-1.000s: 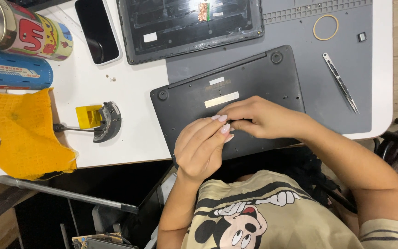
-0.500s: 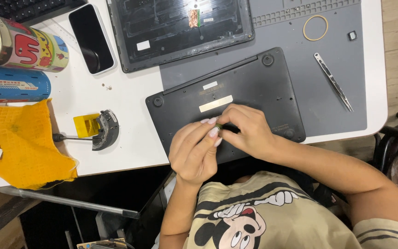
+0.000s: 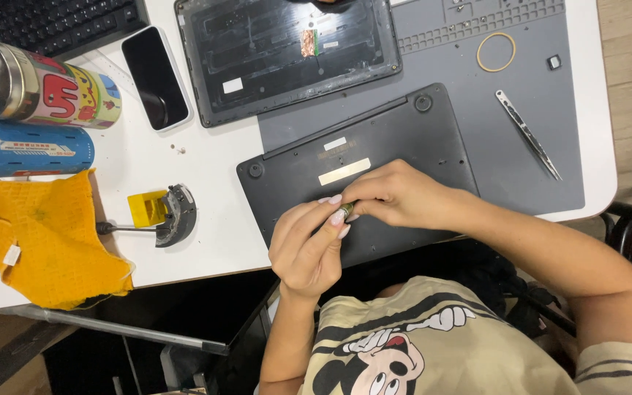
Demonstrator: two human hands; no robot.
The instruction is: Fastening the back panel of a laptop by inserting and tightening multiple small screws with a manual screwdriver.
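Head view, looking down. Both hands are meeting at the centre of the frame, above the near edge of a dark laptop base cover [image 3: 352, 164] that is lying underside-up on the white tabletop [image 3: 213, 241]. The left hand [image 3: 309, 249] and the right hand [image 3: 396, 194] are pinching a small metallic cylindrical part [image 3: 347, 211] between their fingertips; each grip is closing on that part, which is showing only as a short brassy stub, so its long axis cannot be told with certainty. The part is lying at the upper right of the left hand and the lower left of the right hand, equally near both, and just above the cover's surface.

A second opened laptop shell [image 3: 287, 51] is resting at top centre, partly on a grey work mat [image 3: 477, 117] bearing tweezers [image 3: 528, 135] and a rubber band [image 3: 496, 52]. At left are lying a phone [image 3: 155, 77], two cans [image 3: 31, 117], a yellow cloth [image 3: 53, 241] and a small yellow-and-grey tool [image 3: 162, 216].
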